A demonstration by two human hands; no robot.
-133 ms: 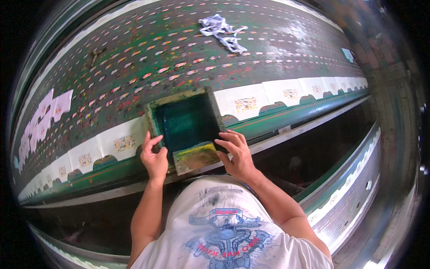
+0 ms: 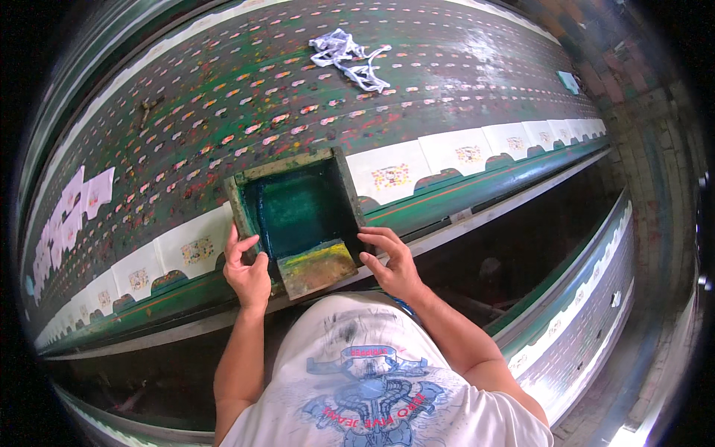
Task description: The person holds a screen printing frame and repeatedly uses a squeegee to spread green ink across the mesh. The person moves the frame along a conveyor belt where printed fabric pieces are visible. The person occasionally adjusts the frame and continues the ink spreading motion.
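A square screen printing frame [image 2: 342,175] with worn greenish edges and a dark green mesh lies over the row of white cloth pieces at the table's near edge. Across its near end is a flat brown board [image 2: 319,276], streaked yellow along the top; whether it is a squeegee I cannot tell. My left hand [image 2: 248,274] curls at the frame's lower left corner, index finger and thumb bent round the side. On the opposite side my right hand [image 2: 393,262] has its fingertips on the edge, the thumb a little lower, by the board.
Printed white cloth pieces [image 2: 468,153] line the long table's near edge on both sides. Farther back lies a crumpled white-lilac cloth [image 2: 350,59]. Pale pink pieces [image 2: 71,216] lie at far left. A second table [image 2: 588,313] stands at lower right, beyond a dark gap.
The table and frame appear slightly farther left in the view. My right thumb sits a little more apart from the frame; both hands stay at its sides.
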